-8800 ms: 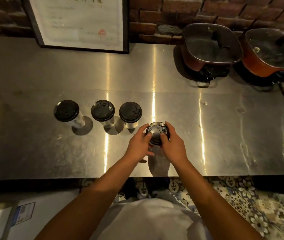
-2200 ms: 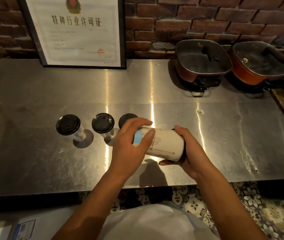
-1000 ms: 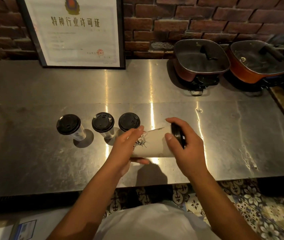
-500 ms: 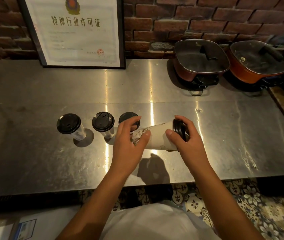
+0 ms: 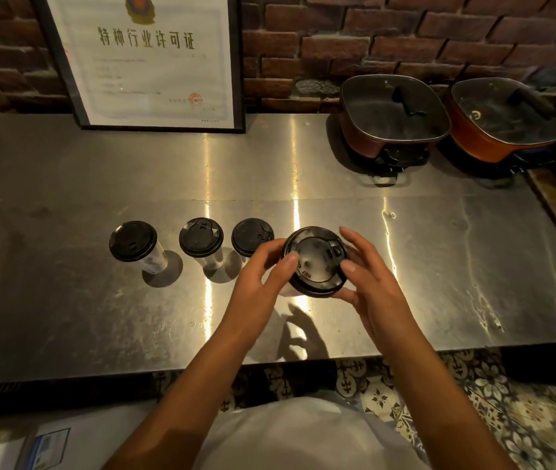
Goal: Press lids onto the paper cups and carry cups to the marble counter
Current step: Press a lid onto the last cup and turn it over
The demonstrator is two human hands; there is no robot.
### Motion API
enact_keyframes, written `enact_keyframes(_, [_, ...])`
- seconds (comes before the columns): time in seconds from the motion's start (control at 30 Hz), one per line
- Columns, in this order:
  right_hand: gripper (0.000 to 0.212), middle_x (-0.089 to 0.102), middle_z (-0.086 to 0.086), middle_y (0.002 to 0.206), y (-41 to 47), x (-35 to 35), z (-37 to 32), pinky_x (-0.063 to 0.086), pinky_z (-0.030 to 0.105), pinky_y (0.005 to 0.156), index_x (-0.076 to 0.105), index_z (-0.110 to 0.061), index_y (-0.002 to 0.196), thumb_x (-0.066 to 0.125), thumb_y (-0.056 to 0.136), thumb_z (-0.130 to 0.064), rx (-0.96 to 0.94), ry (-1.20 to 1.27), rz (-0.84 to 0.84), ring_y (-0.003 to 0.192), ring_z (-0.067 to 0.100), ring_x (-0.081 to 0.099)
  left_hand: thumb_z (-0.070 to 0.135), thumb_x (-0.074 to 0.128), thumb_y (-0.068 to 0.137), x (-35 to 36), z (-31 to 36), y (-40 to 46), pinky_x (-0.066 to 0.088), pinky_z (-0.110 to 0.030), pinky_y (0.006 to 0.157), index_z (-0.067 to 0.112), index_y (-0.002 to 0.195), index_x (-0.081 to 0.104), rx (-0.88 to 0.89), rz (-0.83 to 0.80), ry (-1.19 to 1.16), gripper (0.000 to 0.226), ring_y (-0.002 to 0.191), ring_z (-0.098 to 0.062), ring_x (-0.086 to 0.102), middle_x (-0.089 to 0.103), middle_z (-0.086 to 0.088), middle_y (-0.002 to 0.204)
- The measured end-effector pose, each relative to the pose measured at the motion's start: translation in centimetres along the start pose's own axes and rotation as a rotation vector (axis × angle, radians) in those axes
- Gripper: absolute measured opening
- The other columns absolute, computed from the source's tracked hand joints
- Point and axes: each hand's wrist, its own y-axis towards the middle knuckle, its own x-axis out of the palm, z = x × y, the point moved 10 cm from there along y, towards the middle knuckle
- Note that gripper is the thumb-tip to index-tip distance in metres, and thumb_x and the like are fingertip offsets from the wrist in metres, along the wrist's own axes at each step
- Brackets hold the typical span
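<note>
- Cup [image 5: 285, 290], head view: held lid-up over the surface [image 5: 100, 317], right of three lidded cups [image 5: 201, 237]; black lid [image 5: 315, 261] on, white paper body.
- Left hand [image 5: 259, 283] curls round its side, thumb on the rim; right hand [image 5: 375, 286] pinches the lid's edge, upper fingers spread.
- Likely light, thin-walled, crushable: hold near the stiffer rim, squeeze gently.

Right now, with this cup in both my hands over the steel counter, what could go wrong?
The lid of the held cup tilts toward the camera; if it is not seated all round, it could pop off while carried. The left hand is right beside the nearest standing cup; a sideways move could topple it. The right hand touches mainly the lid's rim, a weak hold.
</note>
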Motion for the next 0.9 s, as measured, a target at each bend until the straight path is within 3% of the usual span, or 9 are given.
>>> enact_keyframes(0.07, [0.043,0.062,-0.01,0.139,0.0,0.2,0.8,0.06,0.041,0.092,0.057,-0.041,0.14,0.057,0.097,-0.039,0.039,0.0,-0.011,0.127,0.017,0.063,0.065,0.053,0.085,0.3,-0.3,0.0,0.044,-0.047,0.11,0.042,0.125,0.059,0.011,-0.007,-0.007,0.047,0.124,-0.006,0.058,0.066,0.017,0.124])
enact_keyframes(0.23, [0.036,0.067,-0.008,0.135,0.0,-0.6,0.9,0.059,0.042,0.095,0.059,-0.033,0.14,0.049,0.106,-0.025,0.037,-0.023,0.026,0.125,0.013,0.064,0.059,0.048,0.095,1.9,-1.7,0.4,0.045,-0.039,0.111,0.054,0.141,0.042,-0.005,-0.054,-0.033,0.046,0.132,0.0,0.051,0.057,0.027,0.134])
enact_keyframes(0.37, [0.038,0.066,-0.013,0.134,1.2,-2.8,1.8,0.061,0.042,0.092,0.058,-0.038,0.141,0.051,0.105,-0.026,0.07,-0.024,0.054,0.124,0.011,0.064,0.044,0.045,0.101,3.7,-2.2,1.7,0.053,-0.022,0.095,0.05,0.148,0.036,0.0,-0.074,0.012,0.048,0.128,0.007,0.051,0.053,0.037,0.132])
enact_keyframes(0.47, [0.04,0.066,-0.023,0.127,3.0,-4.2,2.8,0.062,0.043,0.09,0.057,-0.046,0.139,0.052,0.106,-0.025,0.13,-0.027,0.04,0.121,0.006,0.064,0.041,0.044,0.105,4.6,-3.1,3.1,0.053,-0.036,0.102,0.054,0.144,0.04,-0.036,-0.051,0.048,0.042,0.129,0.001,0.053,0.055,0.031,0.136])
enact_keyframes(0.57, [0.04,0.067,-0.024,0.123,5.0,-5.0,3.8,0.062,0.043,0.09,0.057,-0.043,0.141,0.052,0.106,-0.023,0.163,-0.058,0.017,0.116,0.002,0.065,0.039,0.043,0.105,5.1,-3.9,4.4,0.055,-0.031,0.1,0.057,0.141,0.041,-0.077,-0.005,0.055,0.04,0.121,0.01,0.055,0.056,0.039,0.125])
enact_keyframes(0.67, [0.041,0.065,-0.016,0.128,7.3,-5.8,4.9,0.062,0.04,0.089,0.057,-0.042,0.141,0.052,0.106,-0.021,0.192,-0.084,-0.006,0.113,0.006,0.067,0.036,0.045,0.106,5.4,-5.2,6.0,0.056,-0.031,0.096,0.056,0.139,0.047,-0.126,0.07,0.033,0.039,0.121,0.004,0.057,0.058,0.033,0.126])
enact_keyframes(0.77, [0.04,0.064,-0.013,0.13,9.3,-6.4,5.9,0.064,0.036,0.083,0.058,-0.047,0.136,0.052,0.106,-0.02,0.217,-0.129,-0.039,0.112,0.01,0.067,0.032,0.046,0.106,5.8,-6.7,7.3,0.057,-0.027,0.091,0.062,0.129,0.052,-0.191,0.122,0.018,0.039,0.115,0.005,0.058,0.059,0.039,0.118])
enact_keyframes(0.9, [0.041,0.063,-0.013,0.131,11.6,-7.0,7.9,0.062,0.045,0.091,0.057,-0.051,0.132,0.053,0.106,-0.02,0.244,-0.194,-0.089,0.121,0.017,0.064,0.029,0.046,0.106,6.7,-8.3,8.6,0.056,-0.034,0.097,0.065,0.122,0.051,-0.236,0.182,0.028,0.04,0.119,-0.006,0.059,0.061,0.024,0.124])
